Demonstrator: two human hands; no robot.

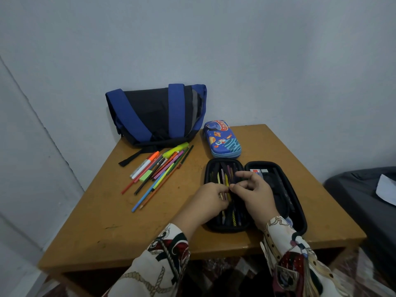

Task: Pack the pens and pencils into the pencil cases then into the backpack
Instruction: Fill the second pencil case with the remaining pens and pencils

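Two hands (211, 197) (251, 192) pinching pencils (226, 190) in open black case (276, 189); no legible writing.

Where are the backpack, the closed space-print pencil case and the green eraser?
backpack (137, 116): head view, on its blue strap.
space-print pencil case (222, 139): head view, middle of its lid.
green eraser (146, 176): head view, its top face.

Both hands (232, 195) pinch pencils (226, 185) inside the open black case (300, 213)

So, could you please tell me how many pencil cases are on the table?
2: the open black pencil case lies near the table's front edge under both hands; the closed blue pencil case sits behind it, beside the backpack.
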